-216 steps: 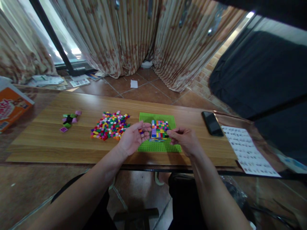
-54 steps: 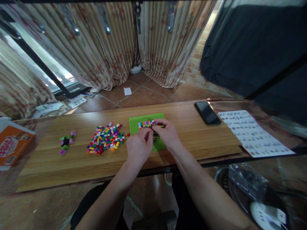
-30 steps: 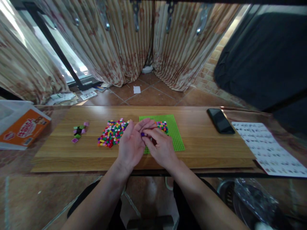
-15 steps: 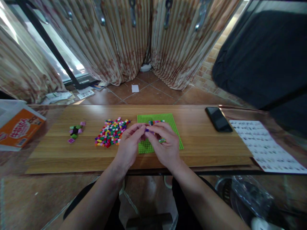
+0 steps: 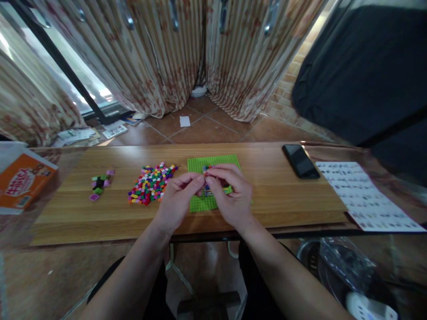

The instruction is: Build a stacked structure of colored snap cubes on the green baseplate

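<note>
My left hand (image 5: 178,195) and my right hand (image 5: 231,191) meet over the green studded baseplate (image 5: 213,161), thumbs and forefingers pinched together. Between the fingertips is a small building brick, mostly hidden, so its colour is hard to tell. Under and beside my right hand, rows of small coloured bricks (image 5: 207,191) stand on the baseplate, partly covered by the fingers. Left of my left hand lies a loose pile of many-coloured small bricks (image 5: 151,183) on the wooden table.
Farther left sits a small group of pink, green and black pieces (image 5: 99,183). An orange-and-white box (image 5: 23,180) stands beyond the wooden table's (image 5: 283,204) left end. At right lie a black phone (image 5: 300,161) and a printed sheet (image 5: 365,195).
The view has shifted slightly. My hands remain pinched together, and the fingers have turned a little, with more of the brick rows on the baseplate showing between them.
</note>
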Tool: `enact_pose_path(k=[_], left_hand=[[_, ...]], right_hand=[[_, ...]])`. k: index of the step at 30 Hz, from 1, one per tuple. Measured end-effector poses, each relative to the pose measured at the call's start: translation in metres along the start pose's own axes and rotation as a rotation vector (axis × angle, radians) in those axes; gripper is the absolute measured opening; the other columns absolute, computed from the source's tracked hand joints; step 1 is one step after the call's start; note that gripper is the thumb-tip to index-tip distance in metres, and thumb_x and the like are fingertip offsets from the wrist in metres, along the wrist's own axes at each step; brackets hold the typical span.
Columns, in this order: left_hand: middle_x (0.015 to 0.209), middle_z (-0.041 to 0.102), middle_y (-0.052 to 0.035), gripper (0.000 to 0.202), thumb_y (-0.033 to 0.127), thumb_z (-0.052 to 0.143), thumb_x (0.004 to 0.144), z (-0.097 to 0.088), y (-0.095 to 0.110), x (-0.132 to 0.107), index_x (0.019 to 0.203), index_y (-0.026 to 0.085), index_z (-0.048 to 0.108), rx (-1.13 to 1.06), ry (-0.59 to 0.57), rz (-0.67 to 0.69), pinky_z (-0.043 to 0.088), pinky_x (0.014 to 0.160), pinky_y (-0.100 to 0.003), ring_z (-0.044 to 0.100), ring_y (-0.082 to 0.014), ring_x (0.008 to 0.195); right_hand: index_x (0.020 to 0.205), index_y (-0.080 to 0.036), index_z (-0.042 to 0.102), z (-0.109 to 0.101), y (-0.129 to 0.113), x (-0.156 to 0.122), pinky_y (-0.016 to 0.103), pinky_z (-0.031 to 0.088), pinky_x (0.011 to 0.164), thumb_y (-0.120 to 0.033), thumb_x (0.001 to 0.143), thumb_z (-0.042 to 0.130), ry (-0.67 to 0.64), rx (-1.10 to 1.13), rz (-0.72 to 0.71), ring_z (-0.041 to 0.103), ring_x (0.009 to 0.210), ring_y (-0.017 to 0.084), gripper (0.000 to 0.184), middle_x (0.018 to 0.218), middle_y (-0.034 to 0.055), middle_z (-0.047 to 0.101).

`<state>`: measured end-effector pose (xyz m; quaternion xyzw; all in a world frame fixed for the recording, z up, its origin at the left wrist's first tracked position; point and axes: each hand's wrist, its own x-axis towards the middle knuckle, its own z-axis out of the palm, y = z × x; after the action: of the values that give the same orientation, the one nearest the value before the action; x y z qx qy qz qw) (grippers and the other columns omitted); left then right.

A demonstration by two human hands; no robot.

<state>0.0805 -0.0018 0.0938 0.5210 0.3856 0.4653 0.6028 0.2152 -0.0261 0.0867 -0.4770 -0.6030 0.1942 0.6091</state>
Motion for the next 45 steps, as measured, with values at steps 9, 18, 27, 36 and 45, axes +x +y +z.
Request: enact_pose_path(k=[9, 18, 27, 36, 45], left_hand=[[0.082, 0.069, -0.0043, 0.016, 0.028, 0.058, 0.088, 0.007, -0.011, -0.002, 0.086, 0.020, 0.072, 0.787, 0.023, 0.469, 0.047, 0.074, -0.026, 0.061, -0.0152, 0.078], [0.084, 0.070, -0.0037, 0.016, 0.030, 0.060, 0.088, 0.009, -0.026, 0.007, 0.086, 0.019, 0.072, 0.968, 0.049, 0.596, 0.050, 0.072, -0.027, 0.064, -0.0152, 0.078], [0.082, 0.068, -0.0039, 0.016, 0.029, 0.060, 0.088, 0.019, -0.025, 0.016, 0.085, 0.019, 0.071, 1.093, 0.034, 0.636, 0.049, 0.070, -0.028, 0.063, -0.0156, 0.076], [0.078, 0.068, -0.0021, 0.014, 0.031, 0.062, 0.087, 0.024, -0.025, 0.024, 0.081, 0.021, 0.070, 1.291, 0.026, 0.696, 0.042, 0.069, -0.033, 0.062, -0.0196, 0.078], [0.078, 0.068, -0.0022, 0.017, 0.035, 0.062, 0.087, 0.028, -0.026, 0.025, 0.079, 0.021, 0.069, 1.305, 0.061, 0.690, 0.040, 0.070, -0.033, 0.061, -0.0197, 0.076]], right_hand=[[0.071, -0.019, 0.066, -0.008, 0.025, 0.021, 0.025, 0.042, 0.056, -0.035, 0.077, 0.065, 0.401, 0.233, 0.416, 0.049, 0.055, 0.010, 0.017, 0.059, -0.0029, 0.056], [0.066, -0.017, 0.066, -0.010, 0.028, 0.027, 0.019, 0.036, 0.049, -0.027, 0.059, 0.071, 0.466, 0.583, 0.896, 0.047, 0.051, 0.006, 0.014, 0.066, -0.0033, 0.063], [0.065, -0.017, 0.066, -0.009, 0.033, 0.026, 0.021, 0.038, 0.054, -0.026, 0.061, 0.068, 0.420, 0.564, 0.897, 0.047, 0.052, 0.007, 0.009, 0.063, -0.0037, 0.064], [0.063, -0.017, 0.065, -0.011, 0.031, 0.027, 0.021, 0.038, 0.055, -0.025, 0.060, 0.069, 0.390, 0.590, 0.925, 0.048, 0.054, 0.007, 0.010, 0.064, -0.0029, 0.064], [0.062, -0.017, 0.064, -0.010, 0.031, 0.026, 0.022, 0.039, 0.056, -0.025, 0.059, 0.070, 0.366, 0.603, 0.918, 0.048, 0.057, 0.008, 0.010, 0.064, -0.0031, 0.062]])
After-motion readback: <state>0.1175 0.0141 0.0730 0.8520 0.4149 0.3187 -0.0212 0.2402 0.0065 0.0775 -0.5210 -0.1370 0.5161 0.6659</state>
